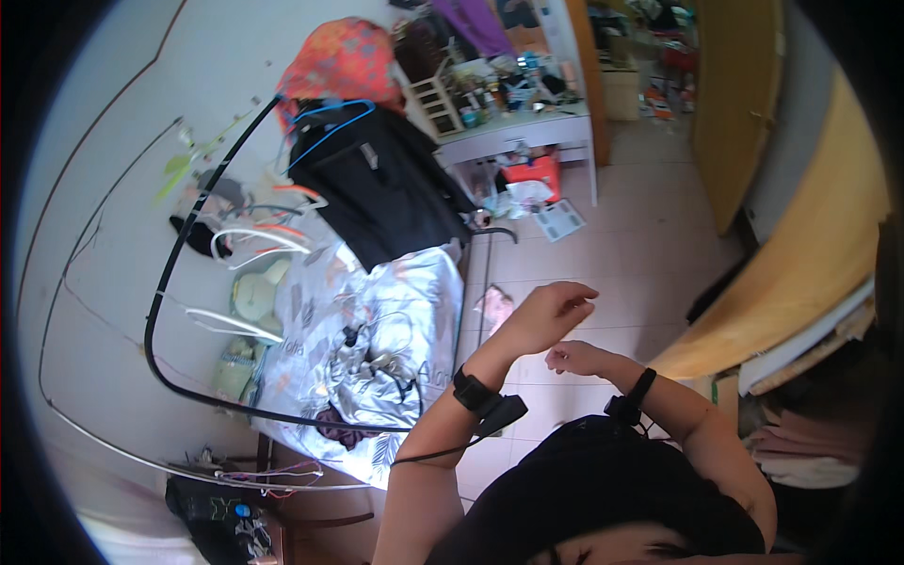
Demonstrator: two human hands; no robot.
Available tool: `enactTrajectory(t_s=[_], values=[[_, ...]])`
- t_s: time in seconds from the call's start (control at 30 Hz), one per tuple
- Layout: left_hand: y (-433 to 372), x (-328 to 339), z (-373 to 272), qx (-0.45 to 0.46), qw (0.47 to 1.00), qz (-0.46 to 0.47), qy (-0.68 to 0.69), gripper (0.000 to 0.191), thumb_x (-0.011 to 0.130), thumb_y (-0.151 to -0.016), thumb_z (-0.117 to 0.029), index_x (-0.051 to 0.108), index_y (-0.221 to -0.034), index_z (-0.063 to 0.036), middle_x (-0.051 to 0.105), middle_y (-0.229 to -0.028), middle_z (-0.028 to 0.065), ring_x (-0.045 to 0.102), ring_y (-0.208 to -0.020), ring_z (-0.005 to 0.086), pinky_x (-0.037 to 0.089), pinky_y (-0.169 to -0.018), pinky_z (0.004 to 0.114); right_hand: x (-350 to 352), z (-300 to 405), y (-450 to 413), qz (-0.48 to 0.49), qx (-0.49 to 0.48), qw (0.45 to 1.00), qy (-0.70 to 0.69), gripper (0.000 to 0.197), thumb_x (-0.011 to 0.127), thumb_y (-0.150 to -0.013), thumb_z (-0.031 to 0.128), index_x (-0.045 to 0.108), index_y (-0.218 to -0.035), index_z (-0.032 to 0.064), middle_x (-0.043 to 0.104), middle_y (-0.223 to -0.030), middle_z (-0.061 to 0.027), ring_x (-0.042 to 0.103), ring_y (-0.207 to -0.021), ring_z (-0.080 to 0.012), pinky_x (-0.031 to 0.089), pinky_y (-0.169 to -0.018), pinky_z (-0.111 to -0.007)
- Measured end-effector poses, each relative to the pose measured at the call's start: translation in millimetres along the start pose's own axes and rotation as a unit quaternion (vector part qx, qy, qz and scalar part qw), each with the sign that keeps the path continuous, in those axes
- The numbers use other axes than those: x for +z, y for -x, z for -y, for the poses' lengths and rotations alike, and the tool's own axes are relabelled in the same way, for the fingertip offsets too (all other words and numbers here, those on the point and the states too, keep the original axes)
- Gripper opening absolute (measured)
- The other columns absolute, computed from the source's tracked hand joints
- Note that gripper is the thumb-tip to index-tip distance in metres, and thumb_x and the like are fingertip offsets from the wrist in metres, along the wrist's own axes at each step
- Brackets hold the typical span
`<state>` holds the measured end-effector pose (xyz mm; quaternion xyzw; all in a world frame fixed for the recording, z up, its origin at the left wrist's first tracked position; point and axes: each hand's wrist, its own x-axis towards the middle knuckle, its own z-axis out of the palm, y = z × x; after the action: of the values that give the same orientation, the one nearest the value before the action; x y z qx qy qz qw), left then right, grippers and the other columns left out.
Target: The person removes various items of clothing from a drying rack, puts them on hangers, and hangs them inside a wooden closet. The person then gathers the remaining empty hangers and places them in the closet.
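Observation:
My left hand (pixel 554 314) is raised over the tiled floor, fingers loosely bent with a gap at the thumb, and nothing shows in it. Just below it in the picture, my right hand (pixel 575 358) has its fingers curled in, with no object visible. The two hands are close but apart. A black strapped device (pixel 484 399) with a cable sits on my left wrist, and another black device (pixel 625 406) is on my right wrist. Behind my left hand, a pink cloth (pixel 497 307) lies on the floor.
Left stands a bed with a silvery patterned cover (pixel 438 311) and crumpled clothing. Above it a black curved rail (pixel 159 293) carries hangers and a black garment (pixel 381 183). Ahead are a cluttered dressing table (pixel 515 131), a flat scale (pixel 560 220) and an open wooden door (pixel 734 120).

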<state>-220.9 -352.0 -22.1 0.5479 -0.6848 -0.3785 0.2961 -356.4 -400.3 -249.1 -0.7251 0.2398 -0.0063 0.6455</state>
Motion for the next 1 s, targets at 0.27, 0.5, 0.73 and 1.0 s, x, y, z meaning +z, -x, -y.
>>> enactTrajectory(t_s=[0.27,0.5,0.73,1.0], values=[[75,-121,100,-0.057,0.973,-0.203,0.089,0.029,0.061,-0.101,-0.01,0.063,-0.127,0.0047,0.071,-0.104,0.0074,0.066,-0.094,0.0141,0.053,-0.085,0.028,-27,130,-164,-0.046,-0.214,0.953,0.211,0.016,0.069,-0.091,0.021,0.067,-0.097,0.0068,0.071,-0.089,-0.0095,0.07,-0.084,-0.0229,0.055,-0.077,-0.037],[78,-186,150,-0.135,0.938,-0.306,0.094,0.028,0.06,-0.102,-0.01,0.064,-0.125,0.0053,0.071,-0.099,0.008,0.066,-0.09,0.0127,0.053,-0.082,0.026,-127,353,-295,-0.339,-0.527,0.72,0.299,0.037,0.073,-0.085,0.012,0.06,-0.119,0.0047,0.061,-0.12,-0.0187,0.061,-0.11,-0.0353,0.049,-0.095,-0.044],[50,-266,173,-0.159,0.905,-0.39,0.057,0.029,0.063,-0.1,-0.014,0.066,-0.122,0.005,0.072,-0.094,0.0101,0.067,-0.086,0.0132,0.053,-0.078,0.027,-186,482,-413,-0.336,-0.477,0.72,0.376,0.039,0.066,-0.096,0.03,0.061,-0.127,0.0057,0.067,-0.112,-0.0201,0.063,-0.105,-0.0393,0.049,-0.087,-0.048],[-6,-313,178,-0.186,0.924,-0.333,0.032,0.031,0.064,-0.099,-0.011,0.064,-0.127,0.0027,0.073,-0.101,0.01,0.069,-0.095,0.0142,0.054,-0.082,0.028,-121,477,-409,-0.122,-0.584,0.717,0.361,0.017,0.061,-0.098,0.021,0.055,-0.097,0.0052,0.064,-0.071,-0.0169,0.066,-0.065,-0.0391,0.051,-0.055,-0.049]])
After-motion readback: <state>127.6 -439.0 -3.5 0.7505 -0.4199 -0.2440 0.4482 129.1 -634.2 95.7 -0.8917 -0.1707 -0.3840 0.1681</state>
